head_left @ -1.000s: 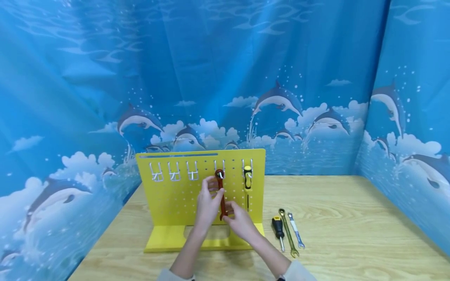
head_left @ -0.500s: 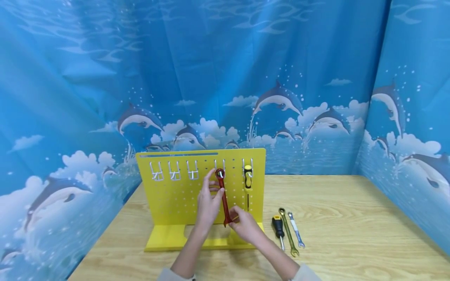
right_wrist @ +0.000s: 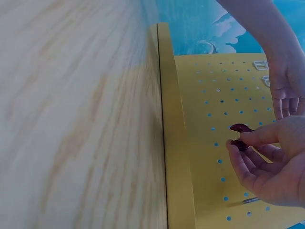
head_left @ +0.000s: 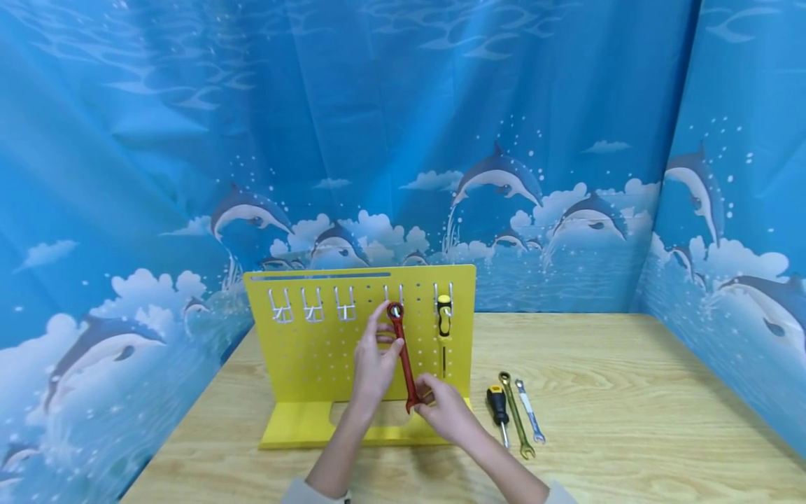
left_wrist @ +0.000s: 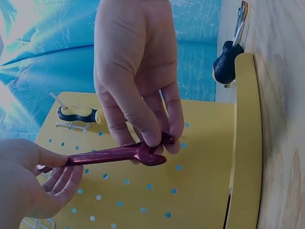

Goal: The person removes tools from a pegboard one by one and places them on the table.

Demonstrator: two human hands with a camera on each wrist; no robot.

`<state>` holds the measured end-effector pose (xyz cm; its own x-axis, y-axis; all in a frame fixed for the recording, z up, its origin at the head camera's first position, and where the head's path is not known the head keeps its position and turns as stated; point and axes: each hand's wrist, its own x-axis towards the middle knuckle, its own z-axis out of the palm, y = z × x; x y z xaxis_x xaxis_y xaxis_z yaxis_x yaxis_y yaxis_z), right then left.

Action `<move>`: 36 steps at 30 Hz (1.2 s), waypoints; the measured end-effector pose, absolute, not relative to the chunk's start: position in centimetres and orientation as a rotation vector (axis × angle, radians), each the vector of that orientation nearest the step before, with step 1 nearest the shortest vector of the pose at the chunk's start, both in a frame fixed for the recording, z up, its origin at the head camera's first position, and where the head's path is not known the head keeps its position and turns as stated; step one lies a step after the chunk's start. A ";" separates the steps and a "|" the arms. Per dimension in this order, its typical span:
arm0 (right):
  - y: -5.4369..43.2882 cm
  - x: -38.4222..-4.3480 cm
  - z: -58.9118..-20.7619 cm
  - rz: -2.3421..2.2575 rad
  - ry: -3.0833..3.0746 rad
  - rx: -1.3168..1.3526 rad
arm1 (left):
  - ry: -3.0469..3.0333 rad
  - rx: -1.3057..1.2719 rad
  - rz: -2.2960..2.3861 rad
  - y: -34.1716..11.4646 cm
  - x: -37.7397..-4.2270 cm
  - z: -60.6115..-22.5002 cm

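A red combination wrench (head_left: 406, 360) slants down in front of the yellow pegboard (head_left: 315, 371), its ring end at a metal hook. My left hand (head_left: 374, 360) pinches the shank below the ring between thumb and fingers. At the lower, open-jaw end, my right hand (head_left: 446, 409) pinches the wrench with thumb and fingertips. The left wrist view shows both hands on the wrench (left_wrist: 109, 155). Whether the ring sits fully over the hook cannot be told. A yellow-and-black screwdriver (head_left: 444, 318) hangs from a hook to the right.
Three metal hooks (head_left: 313, 308) with nothing on them line the board's upper left. Right of the board, a black-handled screwdriver (head_left: 497, 406), a brass-coloured wrench (head_left: 518, 420) and a small silver wrench (head_left: 531, 413) lie on the wooden table (head_left: 630, 406).
The wrench's lower end has swung down, to the right and out from the board, the right hand moving with it. The ring end and left hand have barely shifted.
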<state>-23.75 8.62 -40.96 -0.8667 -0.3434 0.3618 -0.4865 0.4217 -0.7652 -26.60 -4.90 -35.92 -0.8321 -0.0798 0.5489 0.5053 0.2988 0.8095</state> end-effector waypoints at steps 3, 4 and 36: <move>8.8 -23.5 -40.9 1.442 -2.531 0.739 | -2.089 -0.375 -1.555 -4.9 -26.4 -35.7; 8.9 -23.4 -40.8 1.447 -2.535 0.737 | -2.090 -0.376 -1.551 -4.8 -26.3 -35.6; 12.0 -19.3 -38.4 1.485 -2.537 0.833 | -2.106 -0.566 -1.599 -3.4 -22.5 -33.1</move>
<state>-19.32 11.96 -38.37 -0.8479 -0.4099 0.3361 -0.4937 0.3798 -0.7823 -22.49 -3.44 -33.08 -0.8222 0.0602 0.5660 0.5614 0.2498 0.7890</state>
